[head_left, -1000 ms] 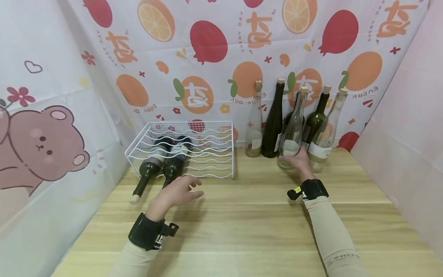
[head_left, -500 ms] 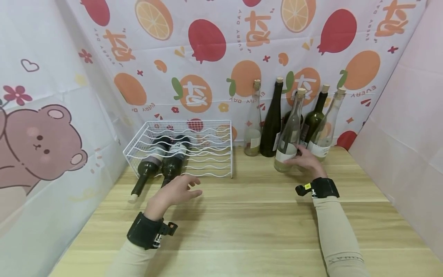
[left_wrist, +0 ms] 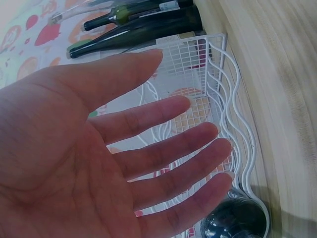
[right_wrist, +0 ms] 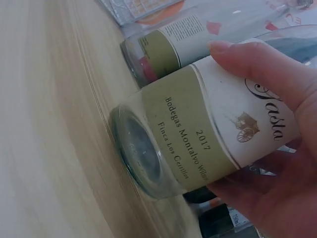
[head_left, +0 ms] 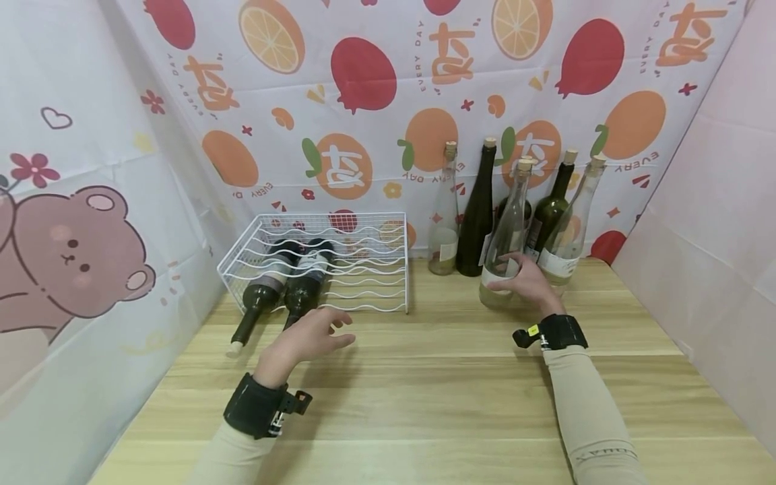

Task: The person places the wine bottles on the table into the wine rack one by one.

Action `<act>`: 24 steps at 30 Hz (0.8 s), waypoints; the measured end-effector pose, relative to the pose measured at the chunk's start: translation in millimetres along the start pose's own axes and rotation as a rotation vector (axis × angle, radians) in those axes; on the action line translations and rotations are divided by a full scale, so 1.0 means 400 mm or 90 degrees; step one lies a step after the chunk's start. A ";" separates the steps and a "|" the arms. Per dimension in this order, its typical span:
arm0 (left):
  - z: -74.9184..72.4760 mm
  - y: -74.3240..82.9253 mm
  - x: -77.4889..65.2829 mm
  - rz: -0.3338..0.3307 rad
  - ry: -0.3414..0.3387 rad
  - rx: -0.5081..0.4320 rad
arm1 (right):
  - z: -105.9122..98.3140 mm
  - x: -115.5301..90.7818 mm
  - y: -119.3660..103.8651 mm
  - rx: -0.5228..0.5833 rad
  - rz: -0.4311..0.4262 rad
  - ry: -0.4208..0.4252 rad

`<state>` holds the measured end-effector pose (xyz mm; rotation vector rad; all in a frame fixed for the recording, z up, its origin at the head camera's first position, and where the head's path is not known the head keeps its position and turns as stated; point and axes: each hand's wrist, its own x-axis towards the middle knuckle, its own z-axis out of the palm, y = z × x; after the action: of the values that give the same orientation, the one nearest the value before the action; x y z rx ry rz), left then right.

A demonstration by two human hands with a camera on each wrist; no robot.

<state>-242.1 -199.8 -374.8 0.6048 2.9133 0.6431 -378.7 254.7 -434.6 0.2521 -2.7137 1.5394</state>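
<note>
My right hand grips a clear glass wine bottle low on its body, thumb and fingers around the label. The bottle has a cork in its neck and leans slightly. In the right wrist view its white and olive label faces the camera; whether its base touches the table I cannot tell. My left hand hovers in front of a white wire rack, fingers spread and holding nothing. Two dark corked wine bottles, a left one and a right one, lie in the rack with necks toward me.
Several bottles stand along the back: a clear one, a dark one, a green one and another clear one at the right. A fruit-print cloth hangs behind the wooden table.
My right hand has drawn the clear bottle slightly left and toward me, away from the bottles beside it. The left hand has stayed about where it was.
</note>
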 end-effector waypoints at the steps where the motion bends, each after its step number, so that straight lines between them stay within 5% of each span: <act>1: 0.000 0.000 0.000 0.000 0.000 0.001 | 0.000 -0.002 -0.003 -0.011 -0.001 0.007; 9: 0.000 0.007 0.001 0.009 -0.002 -0.002 | -0.015 -0.016 -0.052 -0.019 -0.071 0.026; 24: 0.001 0.013 0.000 0.029 0.030 -0.024 | 0.024 -0.074 -0.206 -0.280 -0.194 -0.110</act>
<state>-240.2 -195.2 -372.8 0.6624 2.9309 0.7253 -336.9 209.2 -372.1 0.7701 -2.8737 0.8555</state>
